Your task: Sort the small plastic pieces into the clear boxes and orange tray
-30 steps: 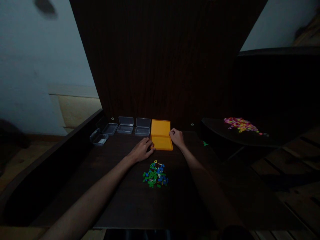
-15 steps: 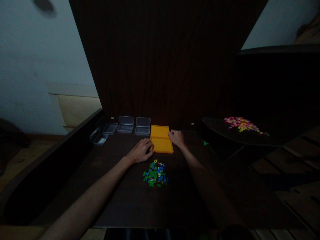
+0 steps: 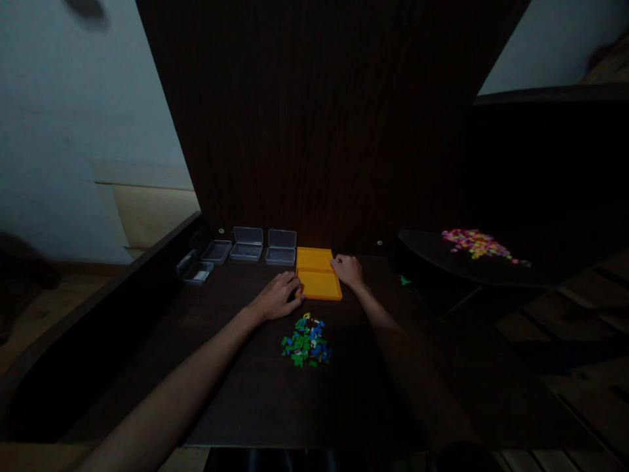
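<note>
An open yellow plastic box [image 3: 319, 286] lies on the dark tabletop, its lid folded back toward the rear panel. At its left edge is my left hand [image 3: 279, 296], fingers bent over the side and the thumb below them at the near corner. My right hand [image 3: 348, 271] is closed at the right side, fingers curled against the edge near the hinge. Both hands grip the box; some fingertips are hidden. Nearer to me, between my forearms, sits a loose pile of small green, blue, white and yellow building bricks [image 3: 306, 343].
Several clear plastic cases, including one open case [image 3: 281, 254] beside the yellow box, stand along the back left. A small green piece [image 3: 405, 280] lies at the right. Pink and yellow beads or small pieces [image 3: 476, 244] cover part of a raised dark shelf [image 3: 427, 252]. A tall dark panel [image 3: 334, 131] rises behind.
</note>
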A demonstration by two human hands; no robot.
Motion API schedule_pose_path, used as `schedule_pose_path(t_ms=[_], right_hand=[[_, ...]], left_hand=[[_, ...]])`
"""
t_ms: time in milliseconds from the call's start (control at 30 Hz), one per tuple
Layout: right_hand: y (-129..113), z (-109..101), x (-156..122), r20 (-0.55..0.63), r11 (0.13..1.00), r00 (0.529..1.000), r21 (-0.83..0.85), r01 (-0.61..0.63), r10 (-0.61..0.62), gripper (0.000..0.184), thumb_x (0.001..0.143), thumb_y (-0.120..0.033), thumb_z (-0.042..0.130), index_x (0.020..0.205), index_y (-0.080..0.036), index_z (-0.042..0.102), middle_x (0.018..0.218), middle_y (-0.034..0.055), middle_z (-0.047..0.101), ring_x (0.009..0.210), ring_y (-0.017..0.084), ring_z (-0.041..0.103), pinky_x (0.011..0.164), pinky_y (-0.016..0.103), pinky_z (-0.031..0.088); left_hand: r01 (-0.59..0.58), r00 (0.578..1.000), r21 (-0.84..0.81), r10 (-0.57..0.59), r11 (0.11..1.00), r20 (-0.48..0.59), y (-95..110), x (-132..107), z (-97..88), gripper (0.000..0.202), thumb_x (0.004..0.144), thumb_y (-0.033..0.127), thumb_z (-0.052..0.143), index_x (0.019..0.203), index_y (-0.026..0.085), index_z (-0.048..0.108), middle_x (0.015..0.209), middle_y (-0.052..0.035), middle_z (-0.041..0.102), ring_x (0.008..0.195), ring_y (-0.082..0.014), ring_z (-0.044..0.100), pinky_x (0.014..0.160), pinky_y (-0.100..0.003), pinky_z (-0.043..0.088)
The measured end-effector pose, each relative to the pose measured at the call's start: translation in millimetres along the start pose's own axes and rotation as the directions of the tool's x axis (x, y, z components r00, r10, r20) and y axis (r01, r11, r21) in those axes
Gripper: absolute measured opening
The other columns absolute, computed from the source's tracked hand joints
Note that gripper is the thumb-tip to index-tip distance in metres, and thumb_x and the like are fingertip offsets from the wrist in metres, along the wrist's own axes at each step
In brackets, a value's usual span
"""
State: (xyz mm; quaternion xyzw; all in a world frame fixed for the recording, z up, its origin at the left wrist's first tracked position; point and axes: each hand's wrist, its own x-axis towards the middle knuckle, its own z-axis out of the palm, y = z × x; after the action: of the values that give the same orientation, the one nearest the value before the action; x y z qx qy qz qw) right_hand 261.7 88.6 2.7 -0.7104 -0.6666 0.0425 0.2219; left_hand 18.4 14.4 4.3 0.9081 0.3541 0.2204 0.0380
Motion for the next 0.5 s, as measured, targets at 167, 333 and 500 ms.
schedule_pose_path(t_ms=[167, 333, 500], right_hand=[[-1.0, -0.6, -0.7, -0.014, 0.999, 0.999, 0.032, -0.043, 0.044, 0.022, 0.081, -0.032, 0.053, 0.073, -0.021, 0.07, 0.079, 0.007, 0.07, 0.076, 0.018, 0.063, 0.061, 0.023, 0.034], [-0.6, -3.2, -3.5, -0.05, 0.99, 0.994, 0.099, -0.097, 0.102, 0.021, 0.079, -0.034, 0.055, 0.071, -0.021, 0.069, 0.076, 0.0059, 0.07, 0.072, 0.018, 0.062, 0.06, 0.023, 0.034], [4.1, -7.7, -10.2, -0.117, 0.972, 0.983, 0.205, -0.114, 0.14, 0.035, 0.086, -0.041, 0.046, 0.065, -0.02, 0.064, 0.071, 0.0063, 0.069, 0.068, 0.018, 0.059, 0.057, 0.024, 0.034]], left_hand=[[0.005, 1.0, 0.034, -0.004, 0.999, -0.011, 0.0, 0.4, 0.2, 0.019, 0.092, 0.036, 0.046, 0.089, 0.019, 0.052, 0.093, -0.0063, 0.055, 0.092, -0.0229, 0.052, 0.088, -0.038, 0.042], [0.053, 0.999, 0.005, -0.053, 0.999, 0.003, 1.6, 0.5, -2.6, 0.022, 0.091, 0.039, 0.049, 0.098, 0.018, 0.051, 0.096, -0.0073, 0.058, 0.093, -0.0237, 0.053, 0.087, -0.039, 0.043], [0.137, 0.99, -0.07, -0.139, 0.988, -0.015, 1.3, -5.7, -8.2, 0.028, 0.091, 0.043, 0.048, 0.105, 0.018, 0.051, 0.097, -0.0065, 0.059, 0.09, -0.0225, 0.055, 0.084, -0.038, 0.046]])
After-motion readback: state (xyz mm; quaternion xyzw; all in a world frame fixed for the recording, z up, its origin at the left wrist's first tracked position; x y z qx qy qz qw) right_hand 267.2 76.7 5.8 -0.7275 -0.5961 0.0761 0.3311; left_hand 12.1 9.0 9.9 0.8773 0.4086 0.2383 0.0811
